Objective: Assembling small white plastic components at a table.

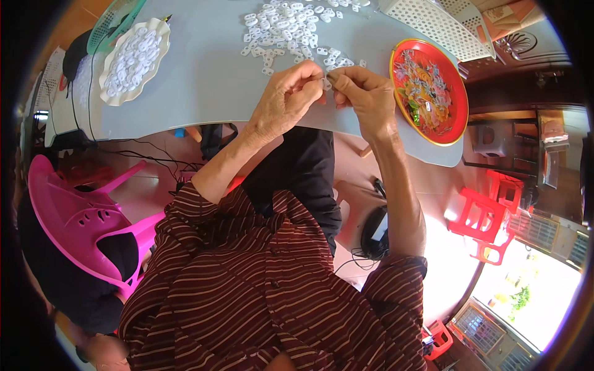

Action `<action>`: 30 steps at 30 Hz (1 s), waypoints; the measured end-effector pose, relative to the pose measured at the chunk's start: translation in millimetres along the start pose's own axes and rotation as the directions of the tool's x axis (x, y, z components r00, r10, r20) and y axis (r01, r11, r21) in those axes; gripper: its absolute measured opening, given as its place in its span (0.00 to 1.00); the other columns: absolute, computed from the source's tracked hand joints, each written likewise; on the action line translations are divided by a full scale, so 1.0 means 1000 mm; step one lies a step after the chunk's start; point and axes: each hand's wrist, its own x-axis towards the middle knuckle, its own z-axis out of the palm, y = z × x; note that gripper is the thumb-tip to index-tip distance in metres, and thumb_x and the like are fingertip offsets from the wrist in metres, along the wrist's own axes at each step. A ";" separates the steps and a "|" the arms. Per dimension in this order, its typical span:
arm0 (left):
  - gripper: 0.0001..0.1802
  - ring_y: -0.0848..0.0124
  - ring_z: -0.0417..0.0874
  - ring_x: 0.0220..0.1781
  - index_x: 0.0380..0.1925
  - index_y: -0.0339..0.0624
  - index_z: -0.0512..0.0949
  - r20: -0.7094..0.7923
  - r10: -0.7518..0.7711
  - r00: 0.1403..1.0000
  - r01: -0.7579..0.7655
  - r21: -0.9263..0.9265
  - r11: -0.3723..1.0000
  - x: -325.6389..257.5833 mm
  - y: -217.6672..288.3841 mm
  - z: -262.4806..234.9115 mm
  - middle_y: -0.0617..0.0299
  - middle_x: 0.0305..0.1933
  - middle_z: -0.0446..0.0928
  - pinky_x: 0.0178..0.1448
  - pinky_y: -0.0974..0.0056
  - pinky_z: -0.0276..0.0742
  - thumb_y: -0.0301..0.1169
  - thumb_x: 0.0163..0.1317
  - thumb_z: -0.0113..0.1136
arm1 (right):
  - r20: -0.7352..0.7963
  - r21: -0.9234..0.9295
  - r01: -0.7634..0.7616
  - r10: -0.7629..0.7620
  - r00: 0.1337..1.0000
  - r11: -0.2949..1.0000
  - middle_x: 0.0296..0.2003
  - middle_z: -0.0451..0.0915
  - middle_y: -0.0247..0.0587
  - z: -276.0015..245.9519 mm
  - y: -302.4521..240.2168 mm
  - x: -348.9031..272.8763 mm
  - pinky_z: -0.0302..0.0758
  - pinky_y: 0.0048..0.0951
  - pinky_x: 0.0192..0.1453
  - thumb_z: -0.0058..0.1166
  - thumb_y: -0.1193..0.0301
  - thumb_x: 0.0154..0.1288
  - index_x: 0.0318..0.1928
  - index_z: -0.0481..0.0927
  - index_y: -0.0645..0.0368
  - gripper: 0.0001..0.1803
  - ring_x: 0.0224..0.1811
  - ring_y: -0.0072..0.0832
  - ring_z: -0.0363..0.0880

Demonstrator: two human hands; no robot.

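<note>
Above the table's near edge my two hands meet fingertip to fingertip. My left hand (289, 98) is closed in a pinch on a small white plastic piece (327, 85) with holes. My right hand (366, 96) pinches at the same piece from the other side; whether its fingertips hold anything more is too small to tell. Just beyond the hands lies a loose pile of similar white pieces (281, 28). To the right sits a red round tray (458, 93) holding small greyish and coloured bits, with one white piece among them.
A scalloped white dish (159, 55) heaped with white pieces stands on the grey table (198, 80), beside a green basket (102, 28). White perforated baskets (436, 28) stand at the far right. A pink chair (80, 216) is at left, red stools (479, 213) at right.
</note>
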 end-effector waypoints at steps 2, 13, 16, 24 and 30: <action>0.04 0.83 0.69 0.26 0.30 0.35 0.71 0.015 0.053 0.998 -0.052 -0.026 0.998 -0.001 0.001 0.002 0.68 0.23 0.71 0.30 0.75 0.66 0.25 0.61 0.49 | 0.014 0.092 -0.044 0.043 0.999 0.995 0.24 0.79 0.33 -0.001 0.003 0.001 0.72 0.19 0.28 0.60 0.72 0.60 0.35 0.81 0.63 0.07 0.24 0.16 0.75; 0.04 0.82 0.73 0.26 0.28 0.34 0.71 -0.035 -0.003 0.999 0.002 -0.030 1.000 0.001 0.003 0.006 0.66 0.23 0.73 0.31 0.74 0.69 0.24 0.60 0.51 | -0.017 0.298 0.058 -0.055 0.998 0.953 0.31 0.80 0.31 0.005 0.012 -0.001 0.70 0.18 0.34 0.59 0.74 0.61 0.40 0.78 0.59 0.07 0.30 0.15 0.75; 0.05 0.82 0.73 0.26 0.28 0.34 0.72 -0.057 -0.018 0.998 0.016 -0.033 0.999 0.000 0.004 0.007 0.66 0.22 0.73 0.31 0.74 0.69 0.25 0.60 0.51 | -0.043 0.265 0.076 -0.067 0.997 0.961 0.31 0.80 0.30 0.008 0.013 -0.002 0.69 0.17 0.34 0.60 0.74 0.60 0.40 0.78 0.59 0.07 0.31 0.15 0.75; 0.07 0.83 0.66 0.25 0.30 0.36 0.73 -0.065 -0.008 0.998 0.006 -0.025 1.000 0.000 -0.003 0.006 0.67 0.21 0.74 0.31 0.74 0.64 0.29 0.61 0.51 | -0.113 0.298 0.140 -0.111 0.987 0.944 0.30 0.80 0.30 0.014 0.016 -0.003 0.69 0.17 0.34 0.60 0.75 0.60 0.40 0.78 0.59 0.08 0.30 0.14 0.74; 0.07 0.82 0.66 0.25 0.31 0.36 0.73 -0.070 0.016 0.997 -0.015 0.016 1.000 -0.001 -0.006 0.005 0.66 0.21 0.74 0.31 0.74 0.64 0.29 0.61 0.50 | -0.109 0.269 0.156 -0.131 0.985 0.950 0.30 0.79 0.30 0.017 0.014 -0.005 0.70 0.17 0.34 0.59 0.77 0.60 0.40 0.77 0.60 0.08 0.30 0.15 0.74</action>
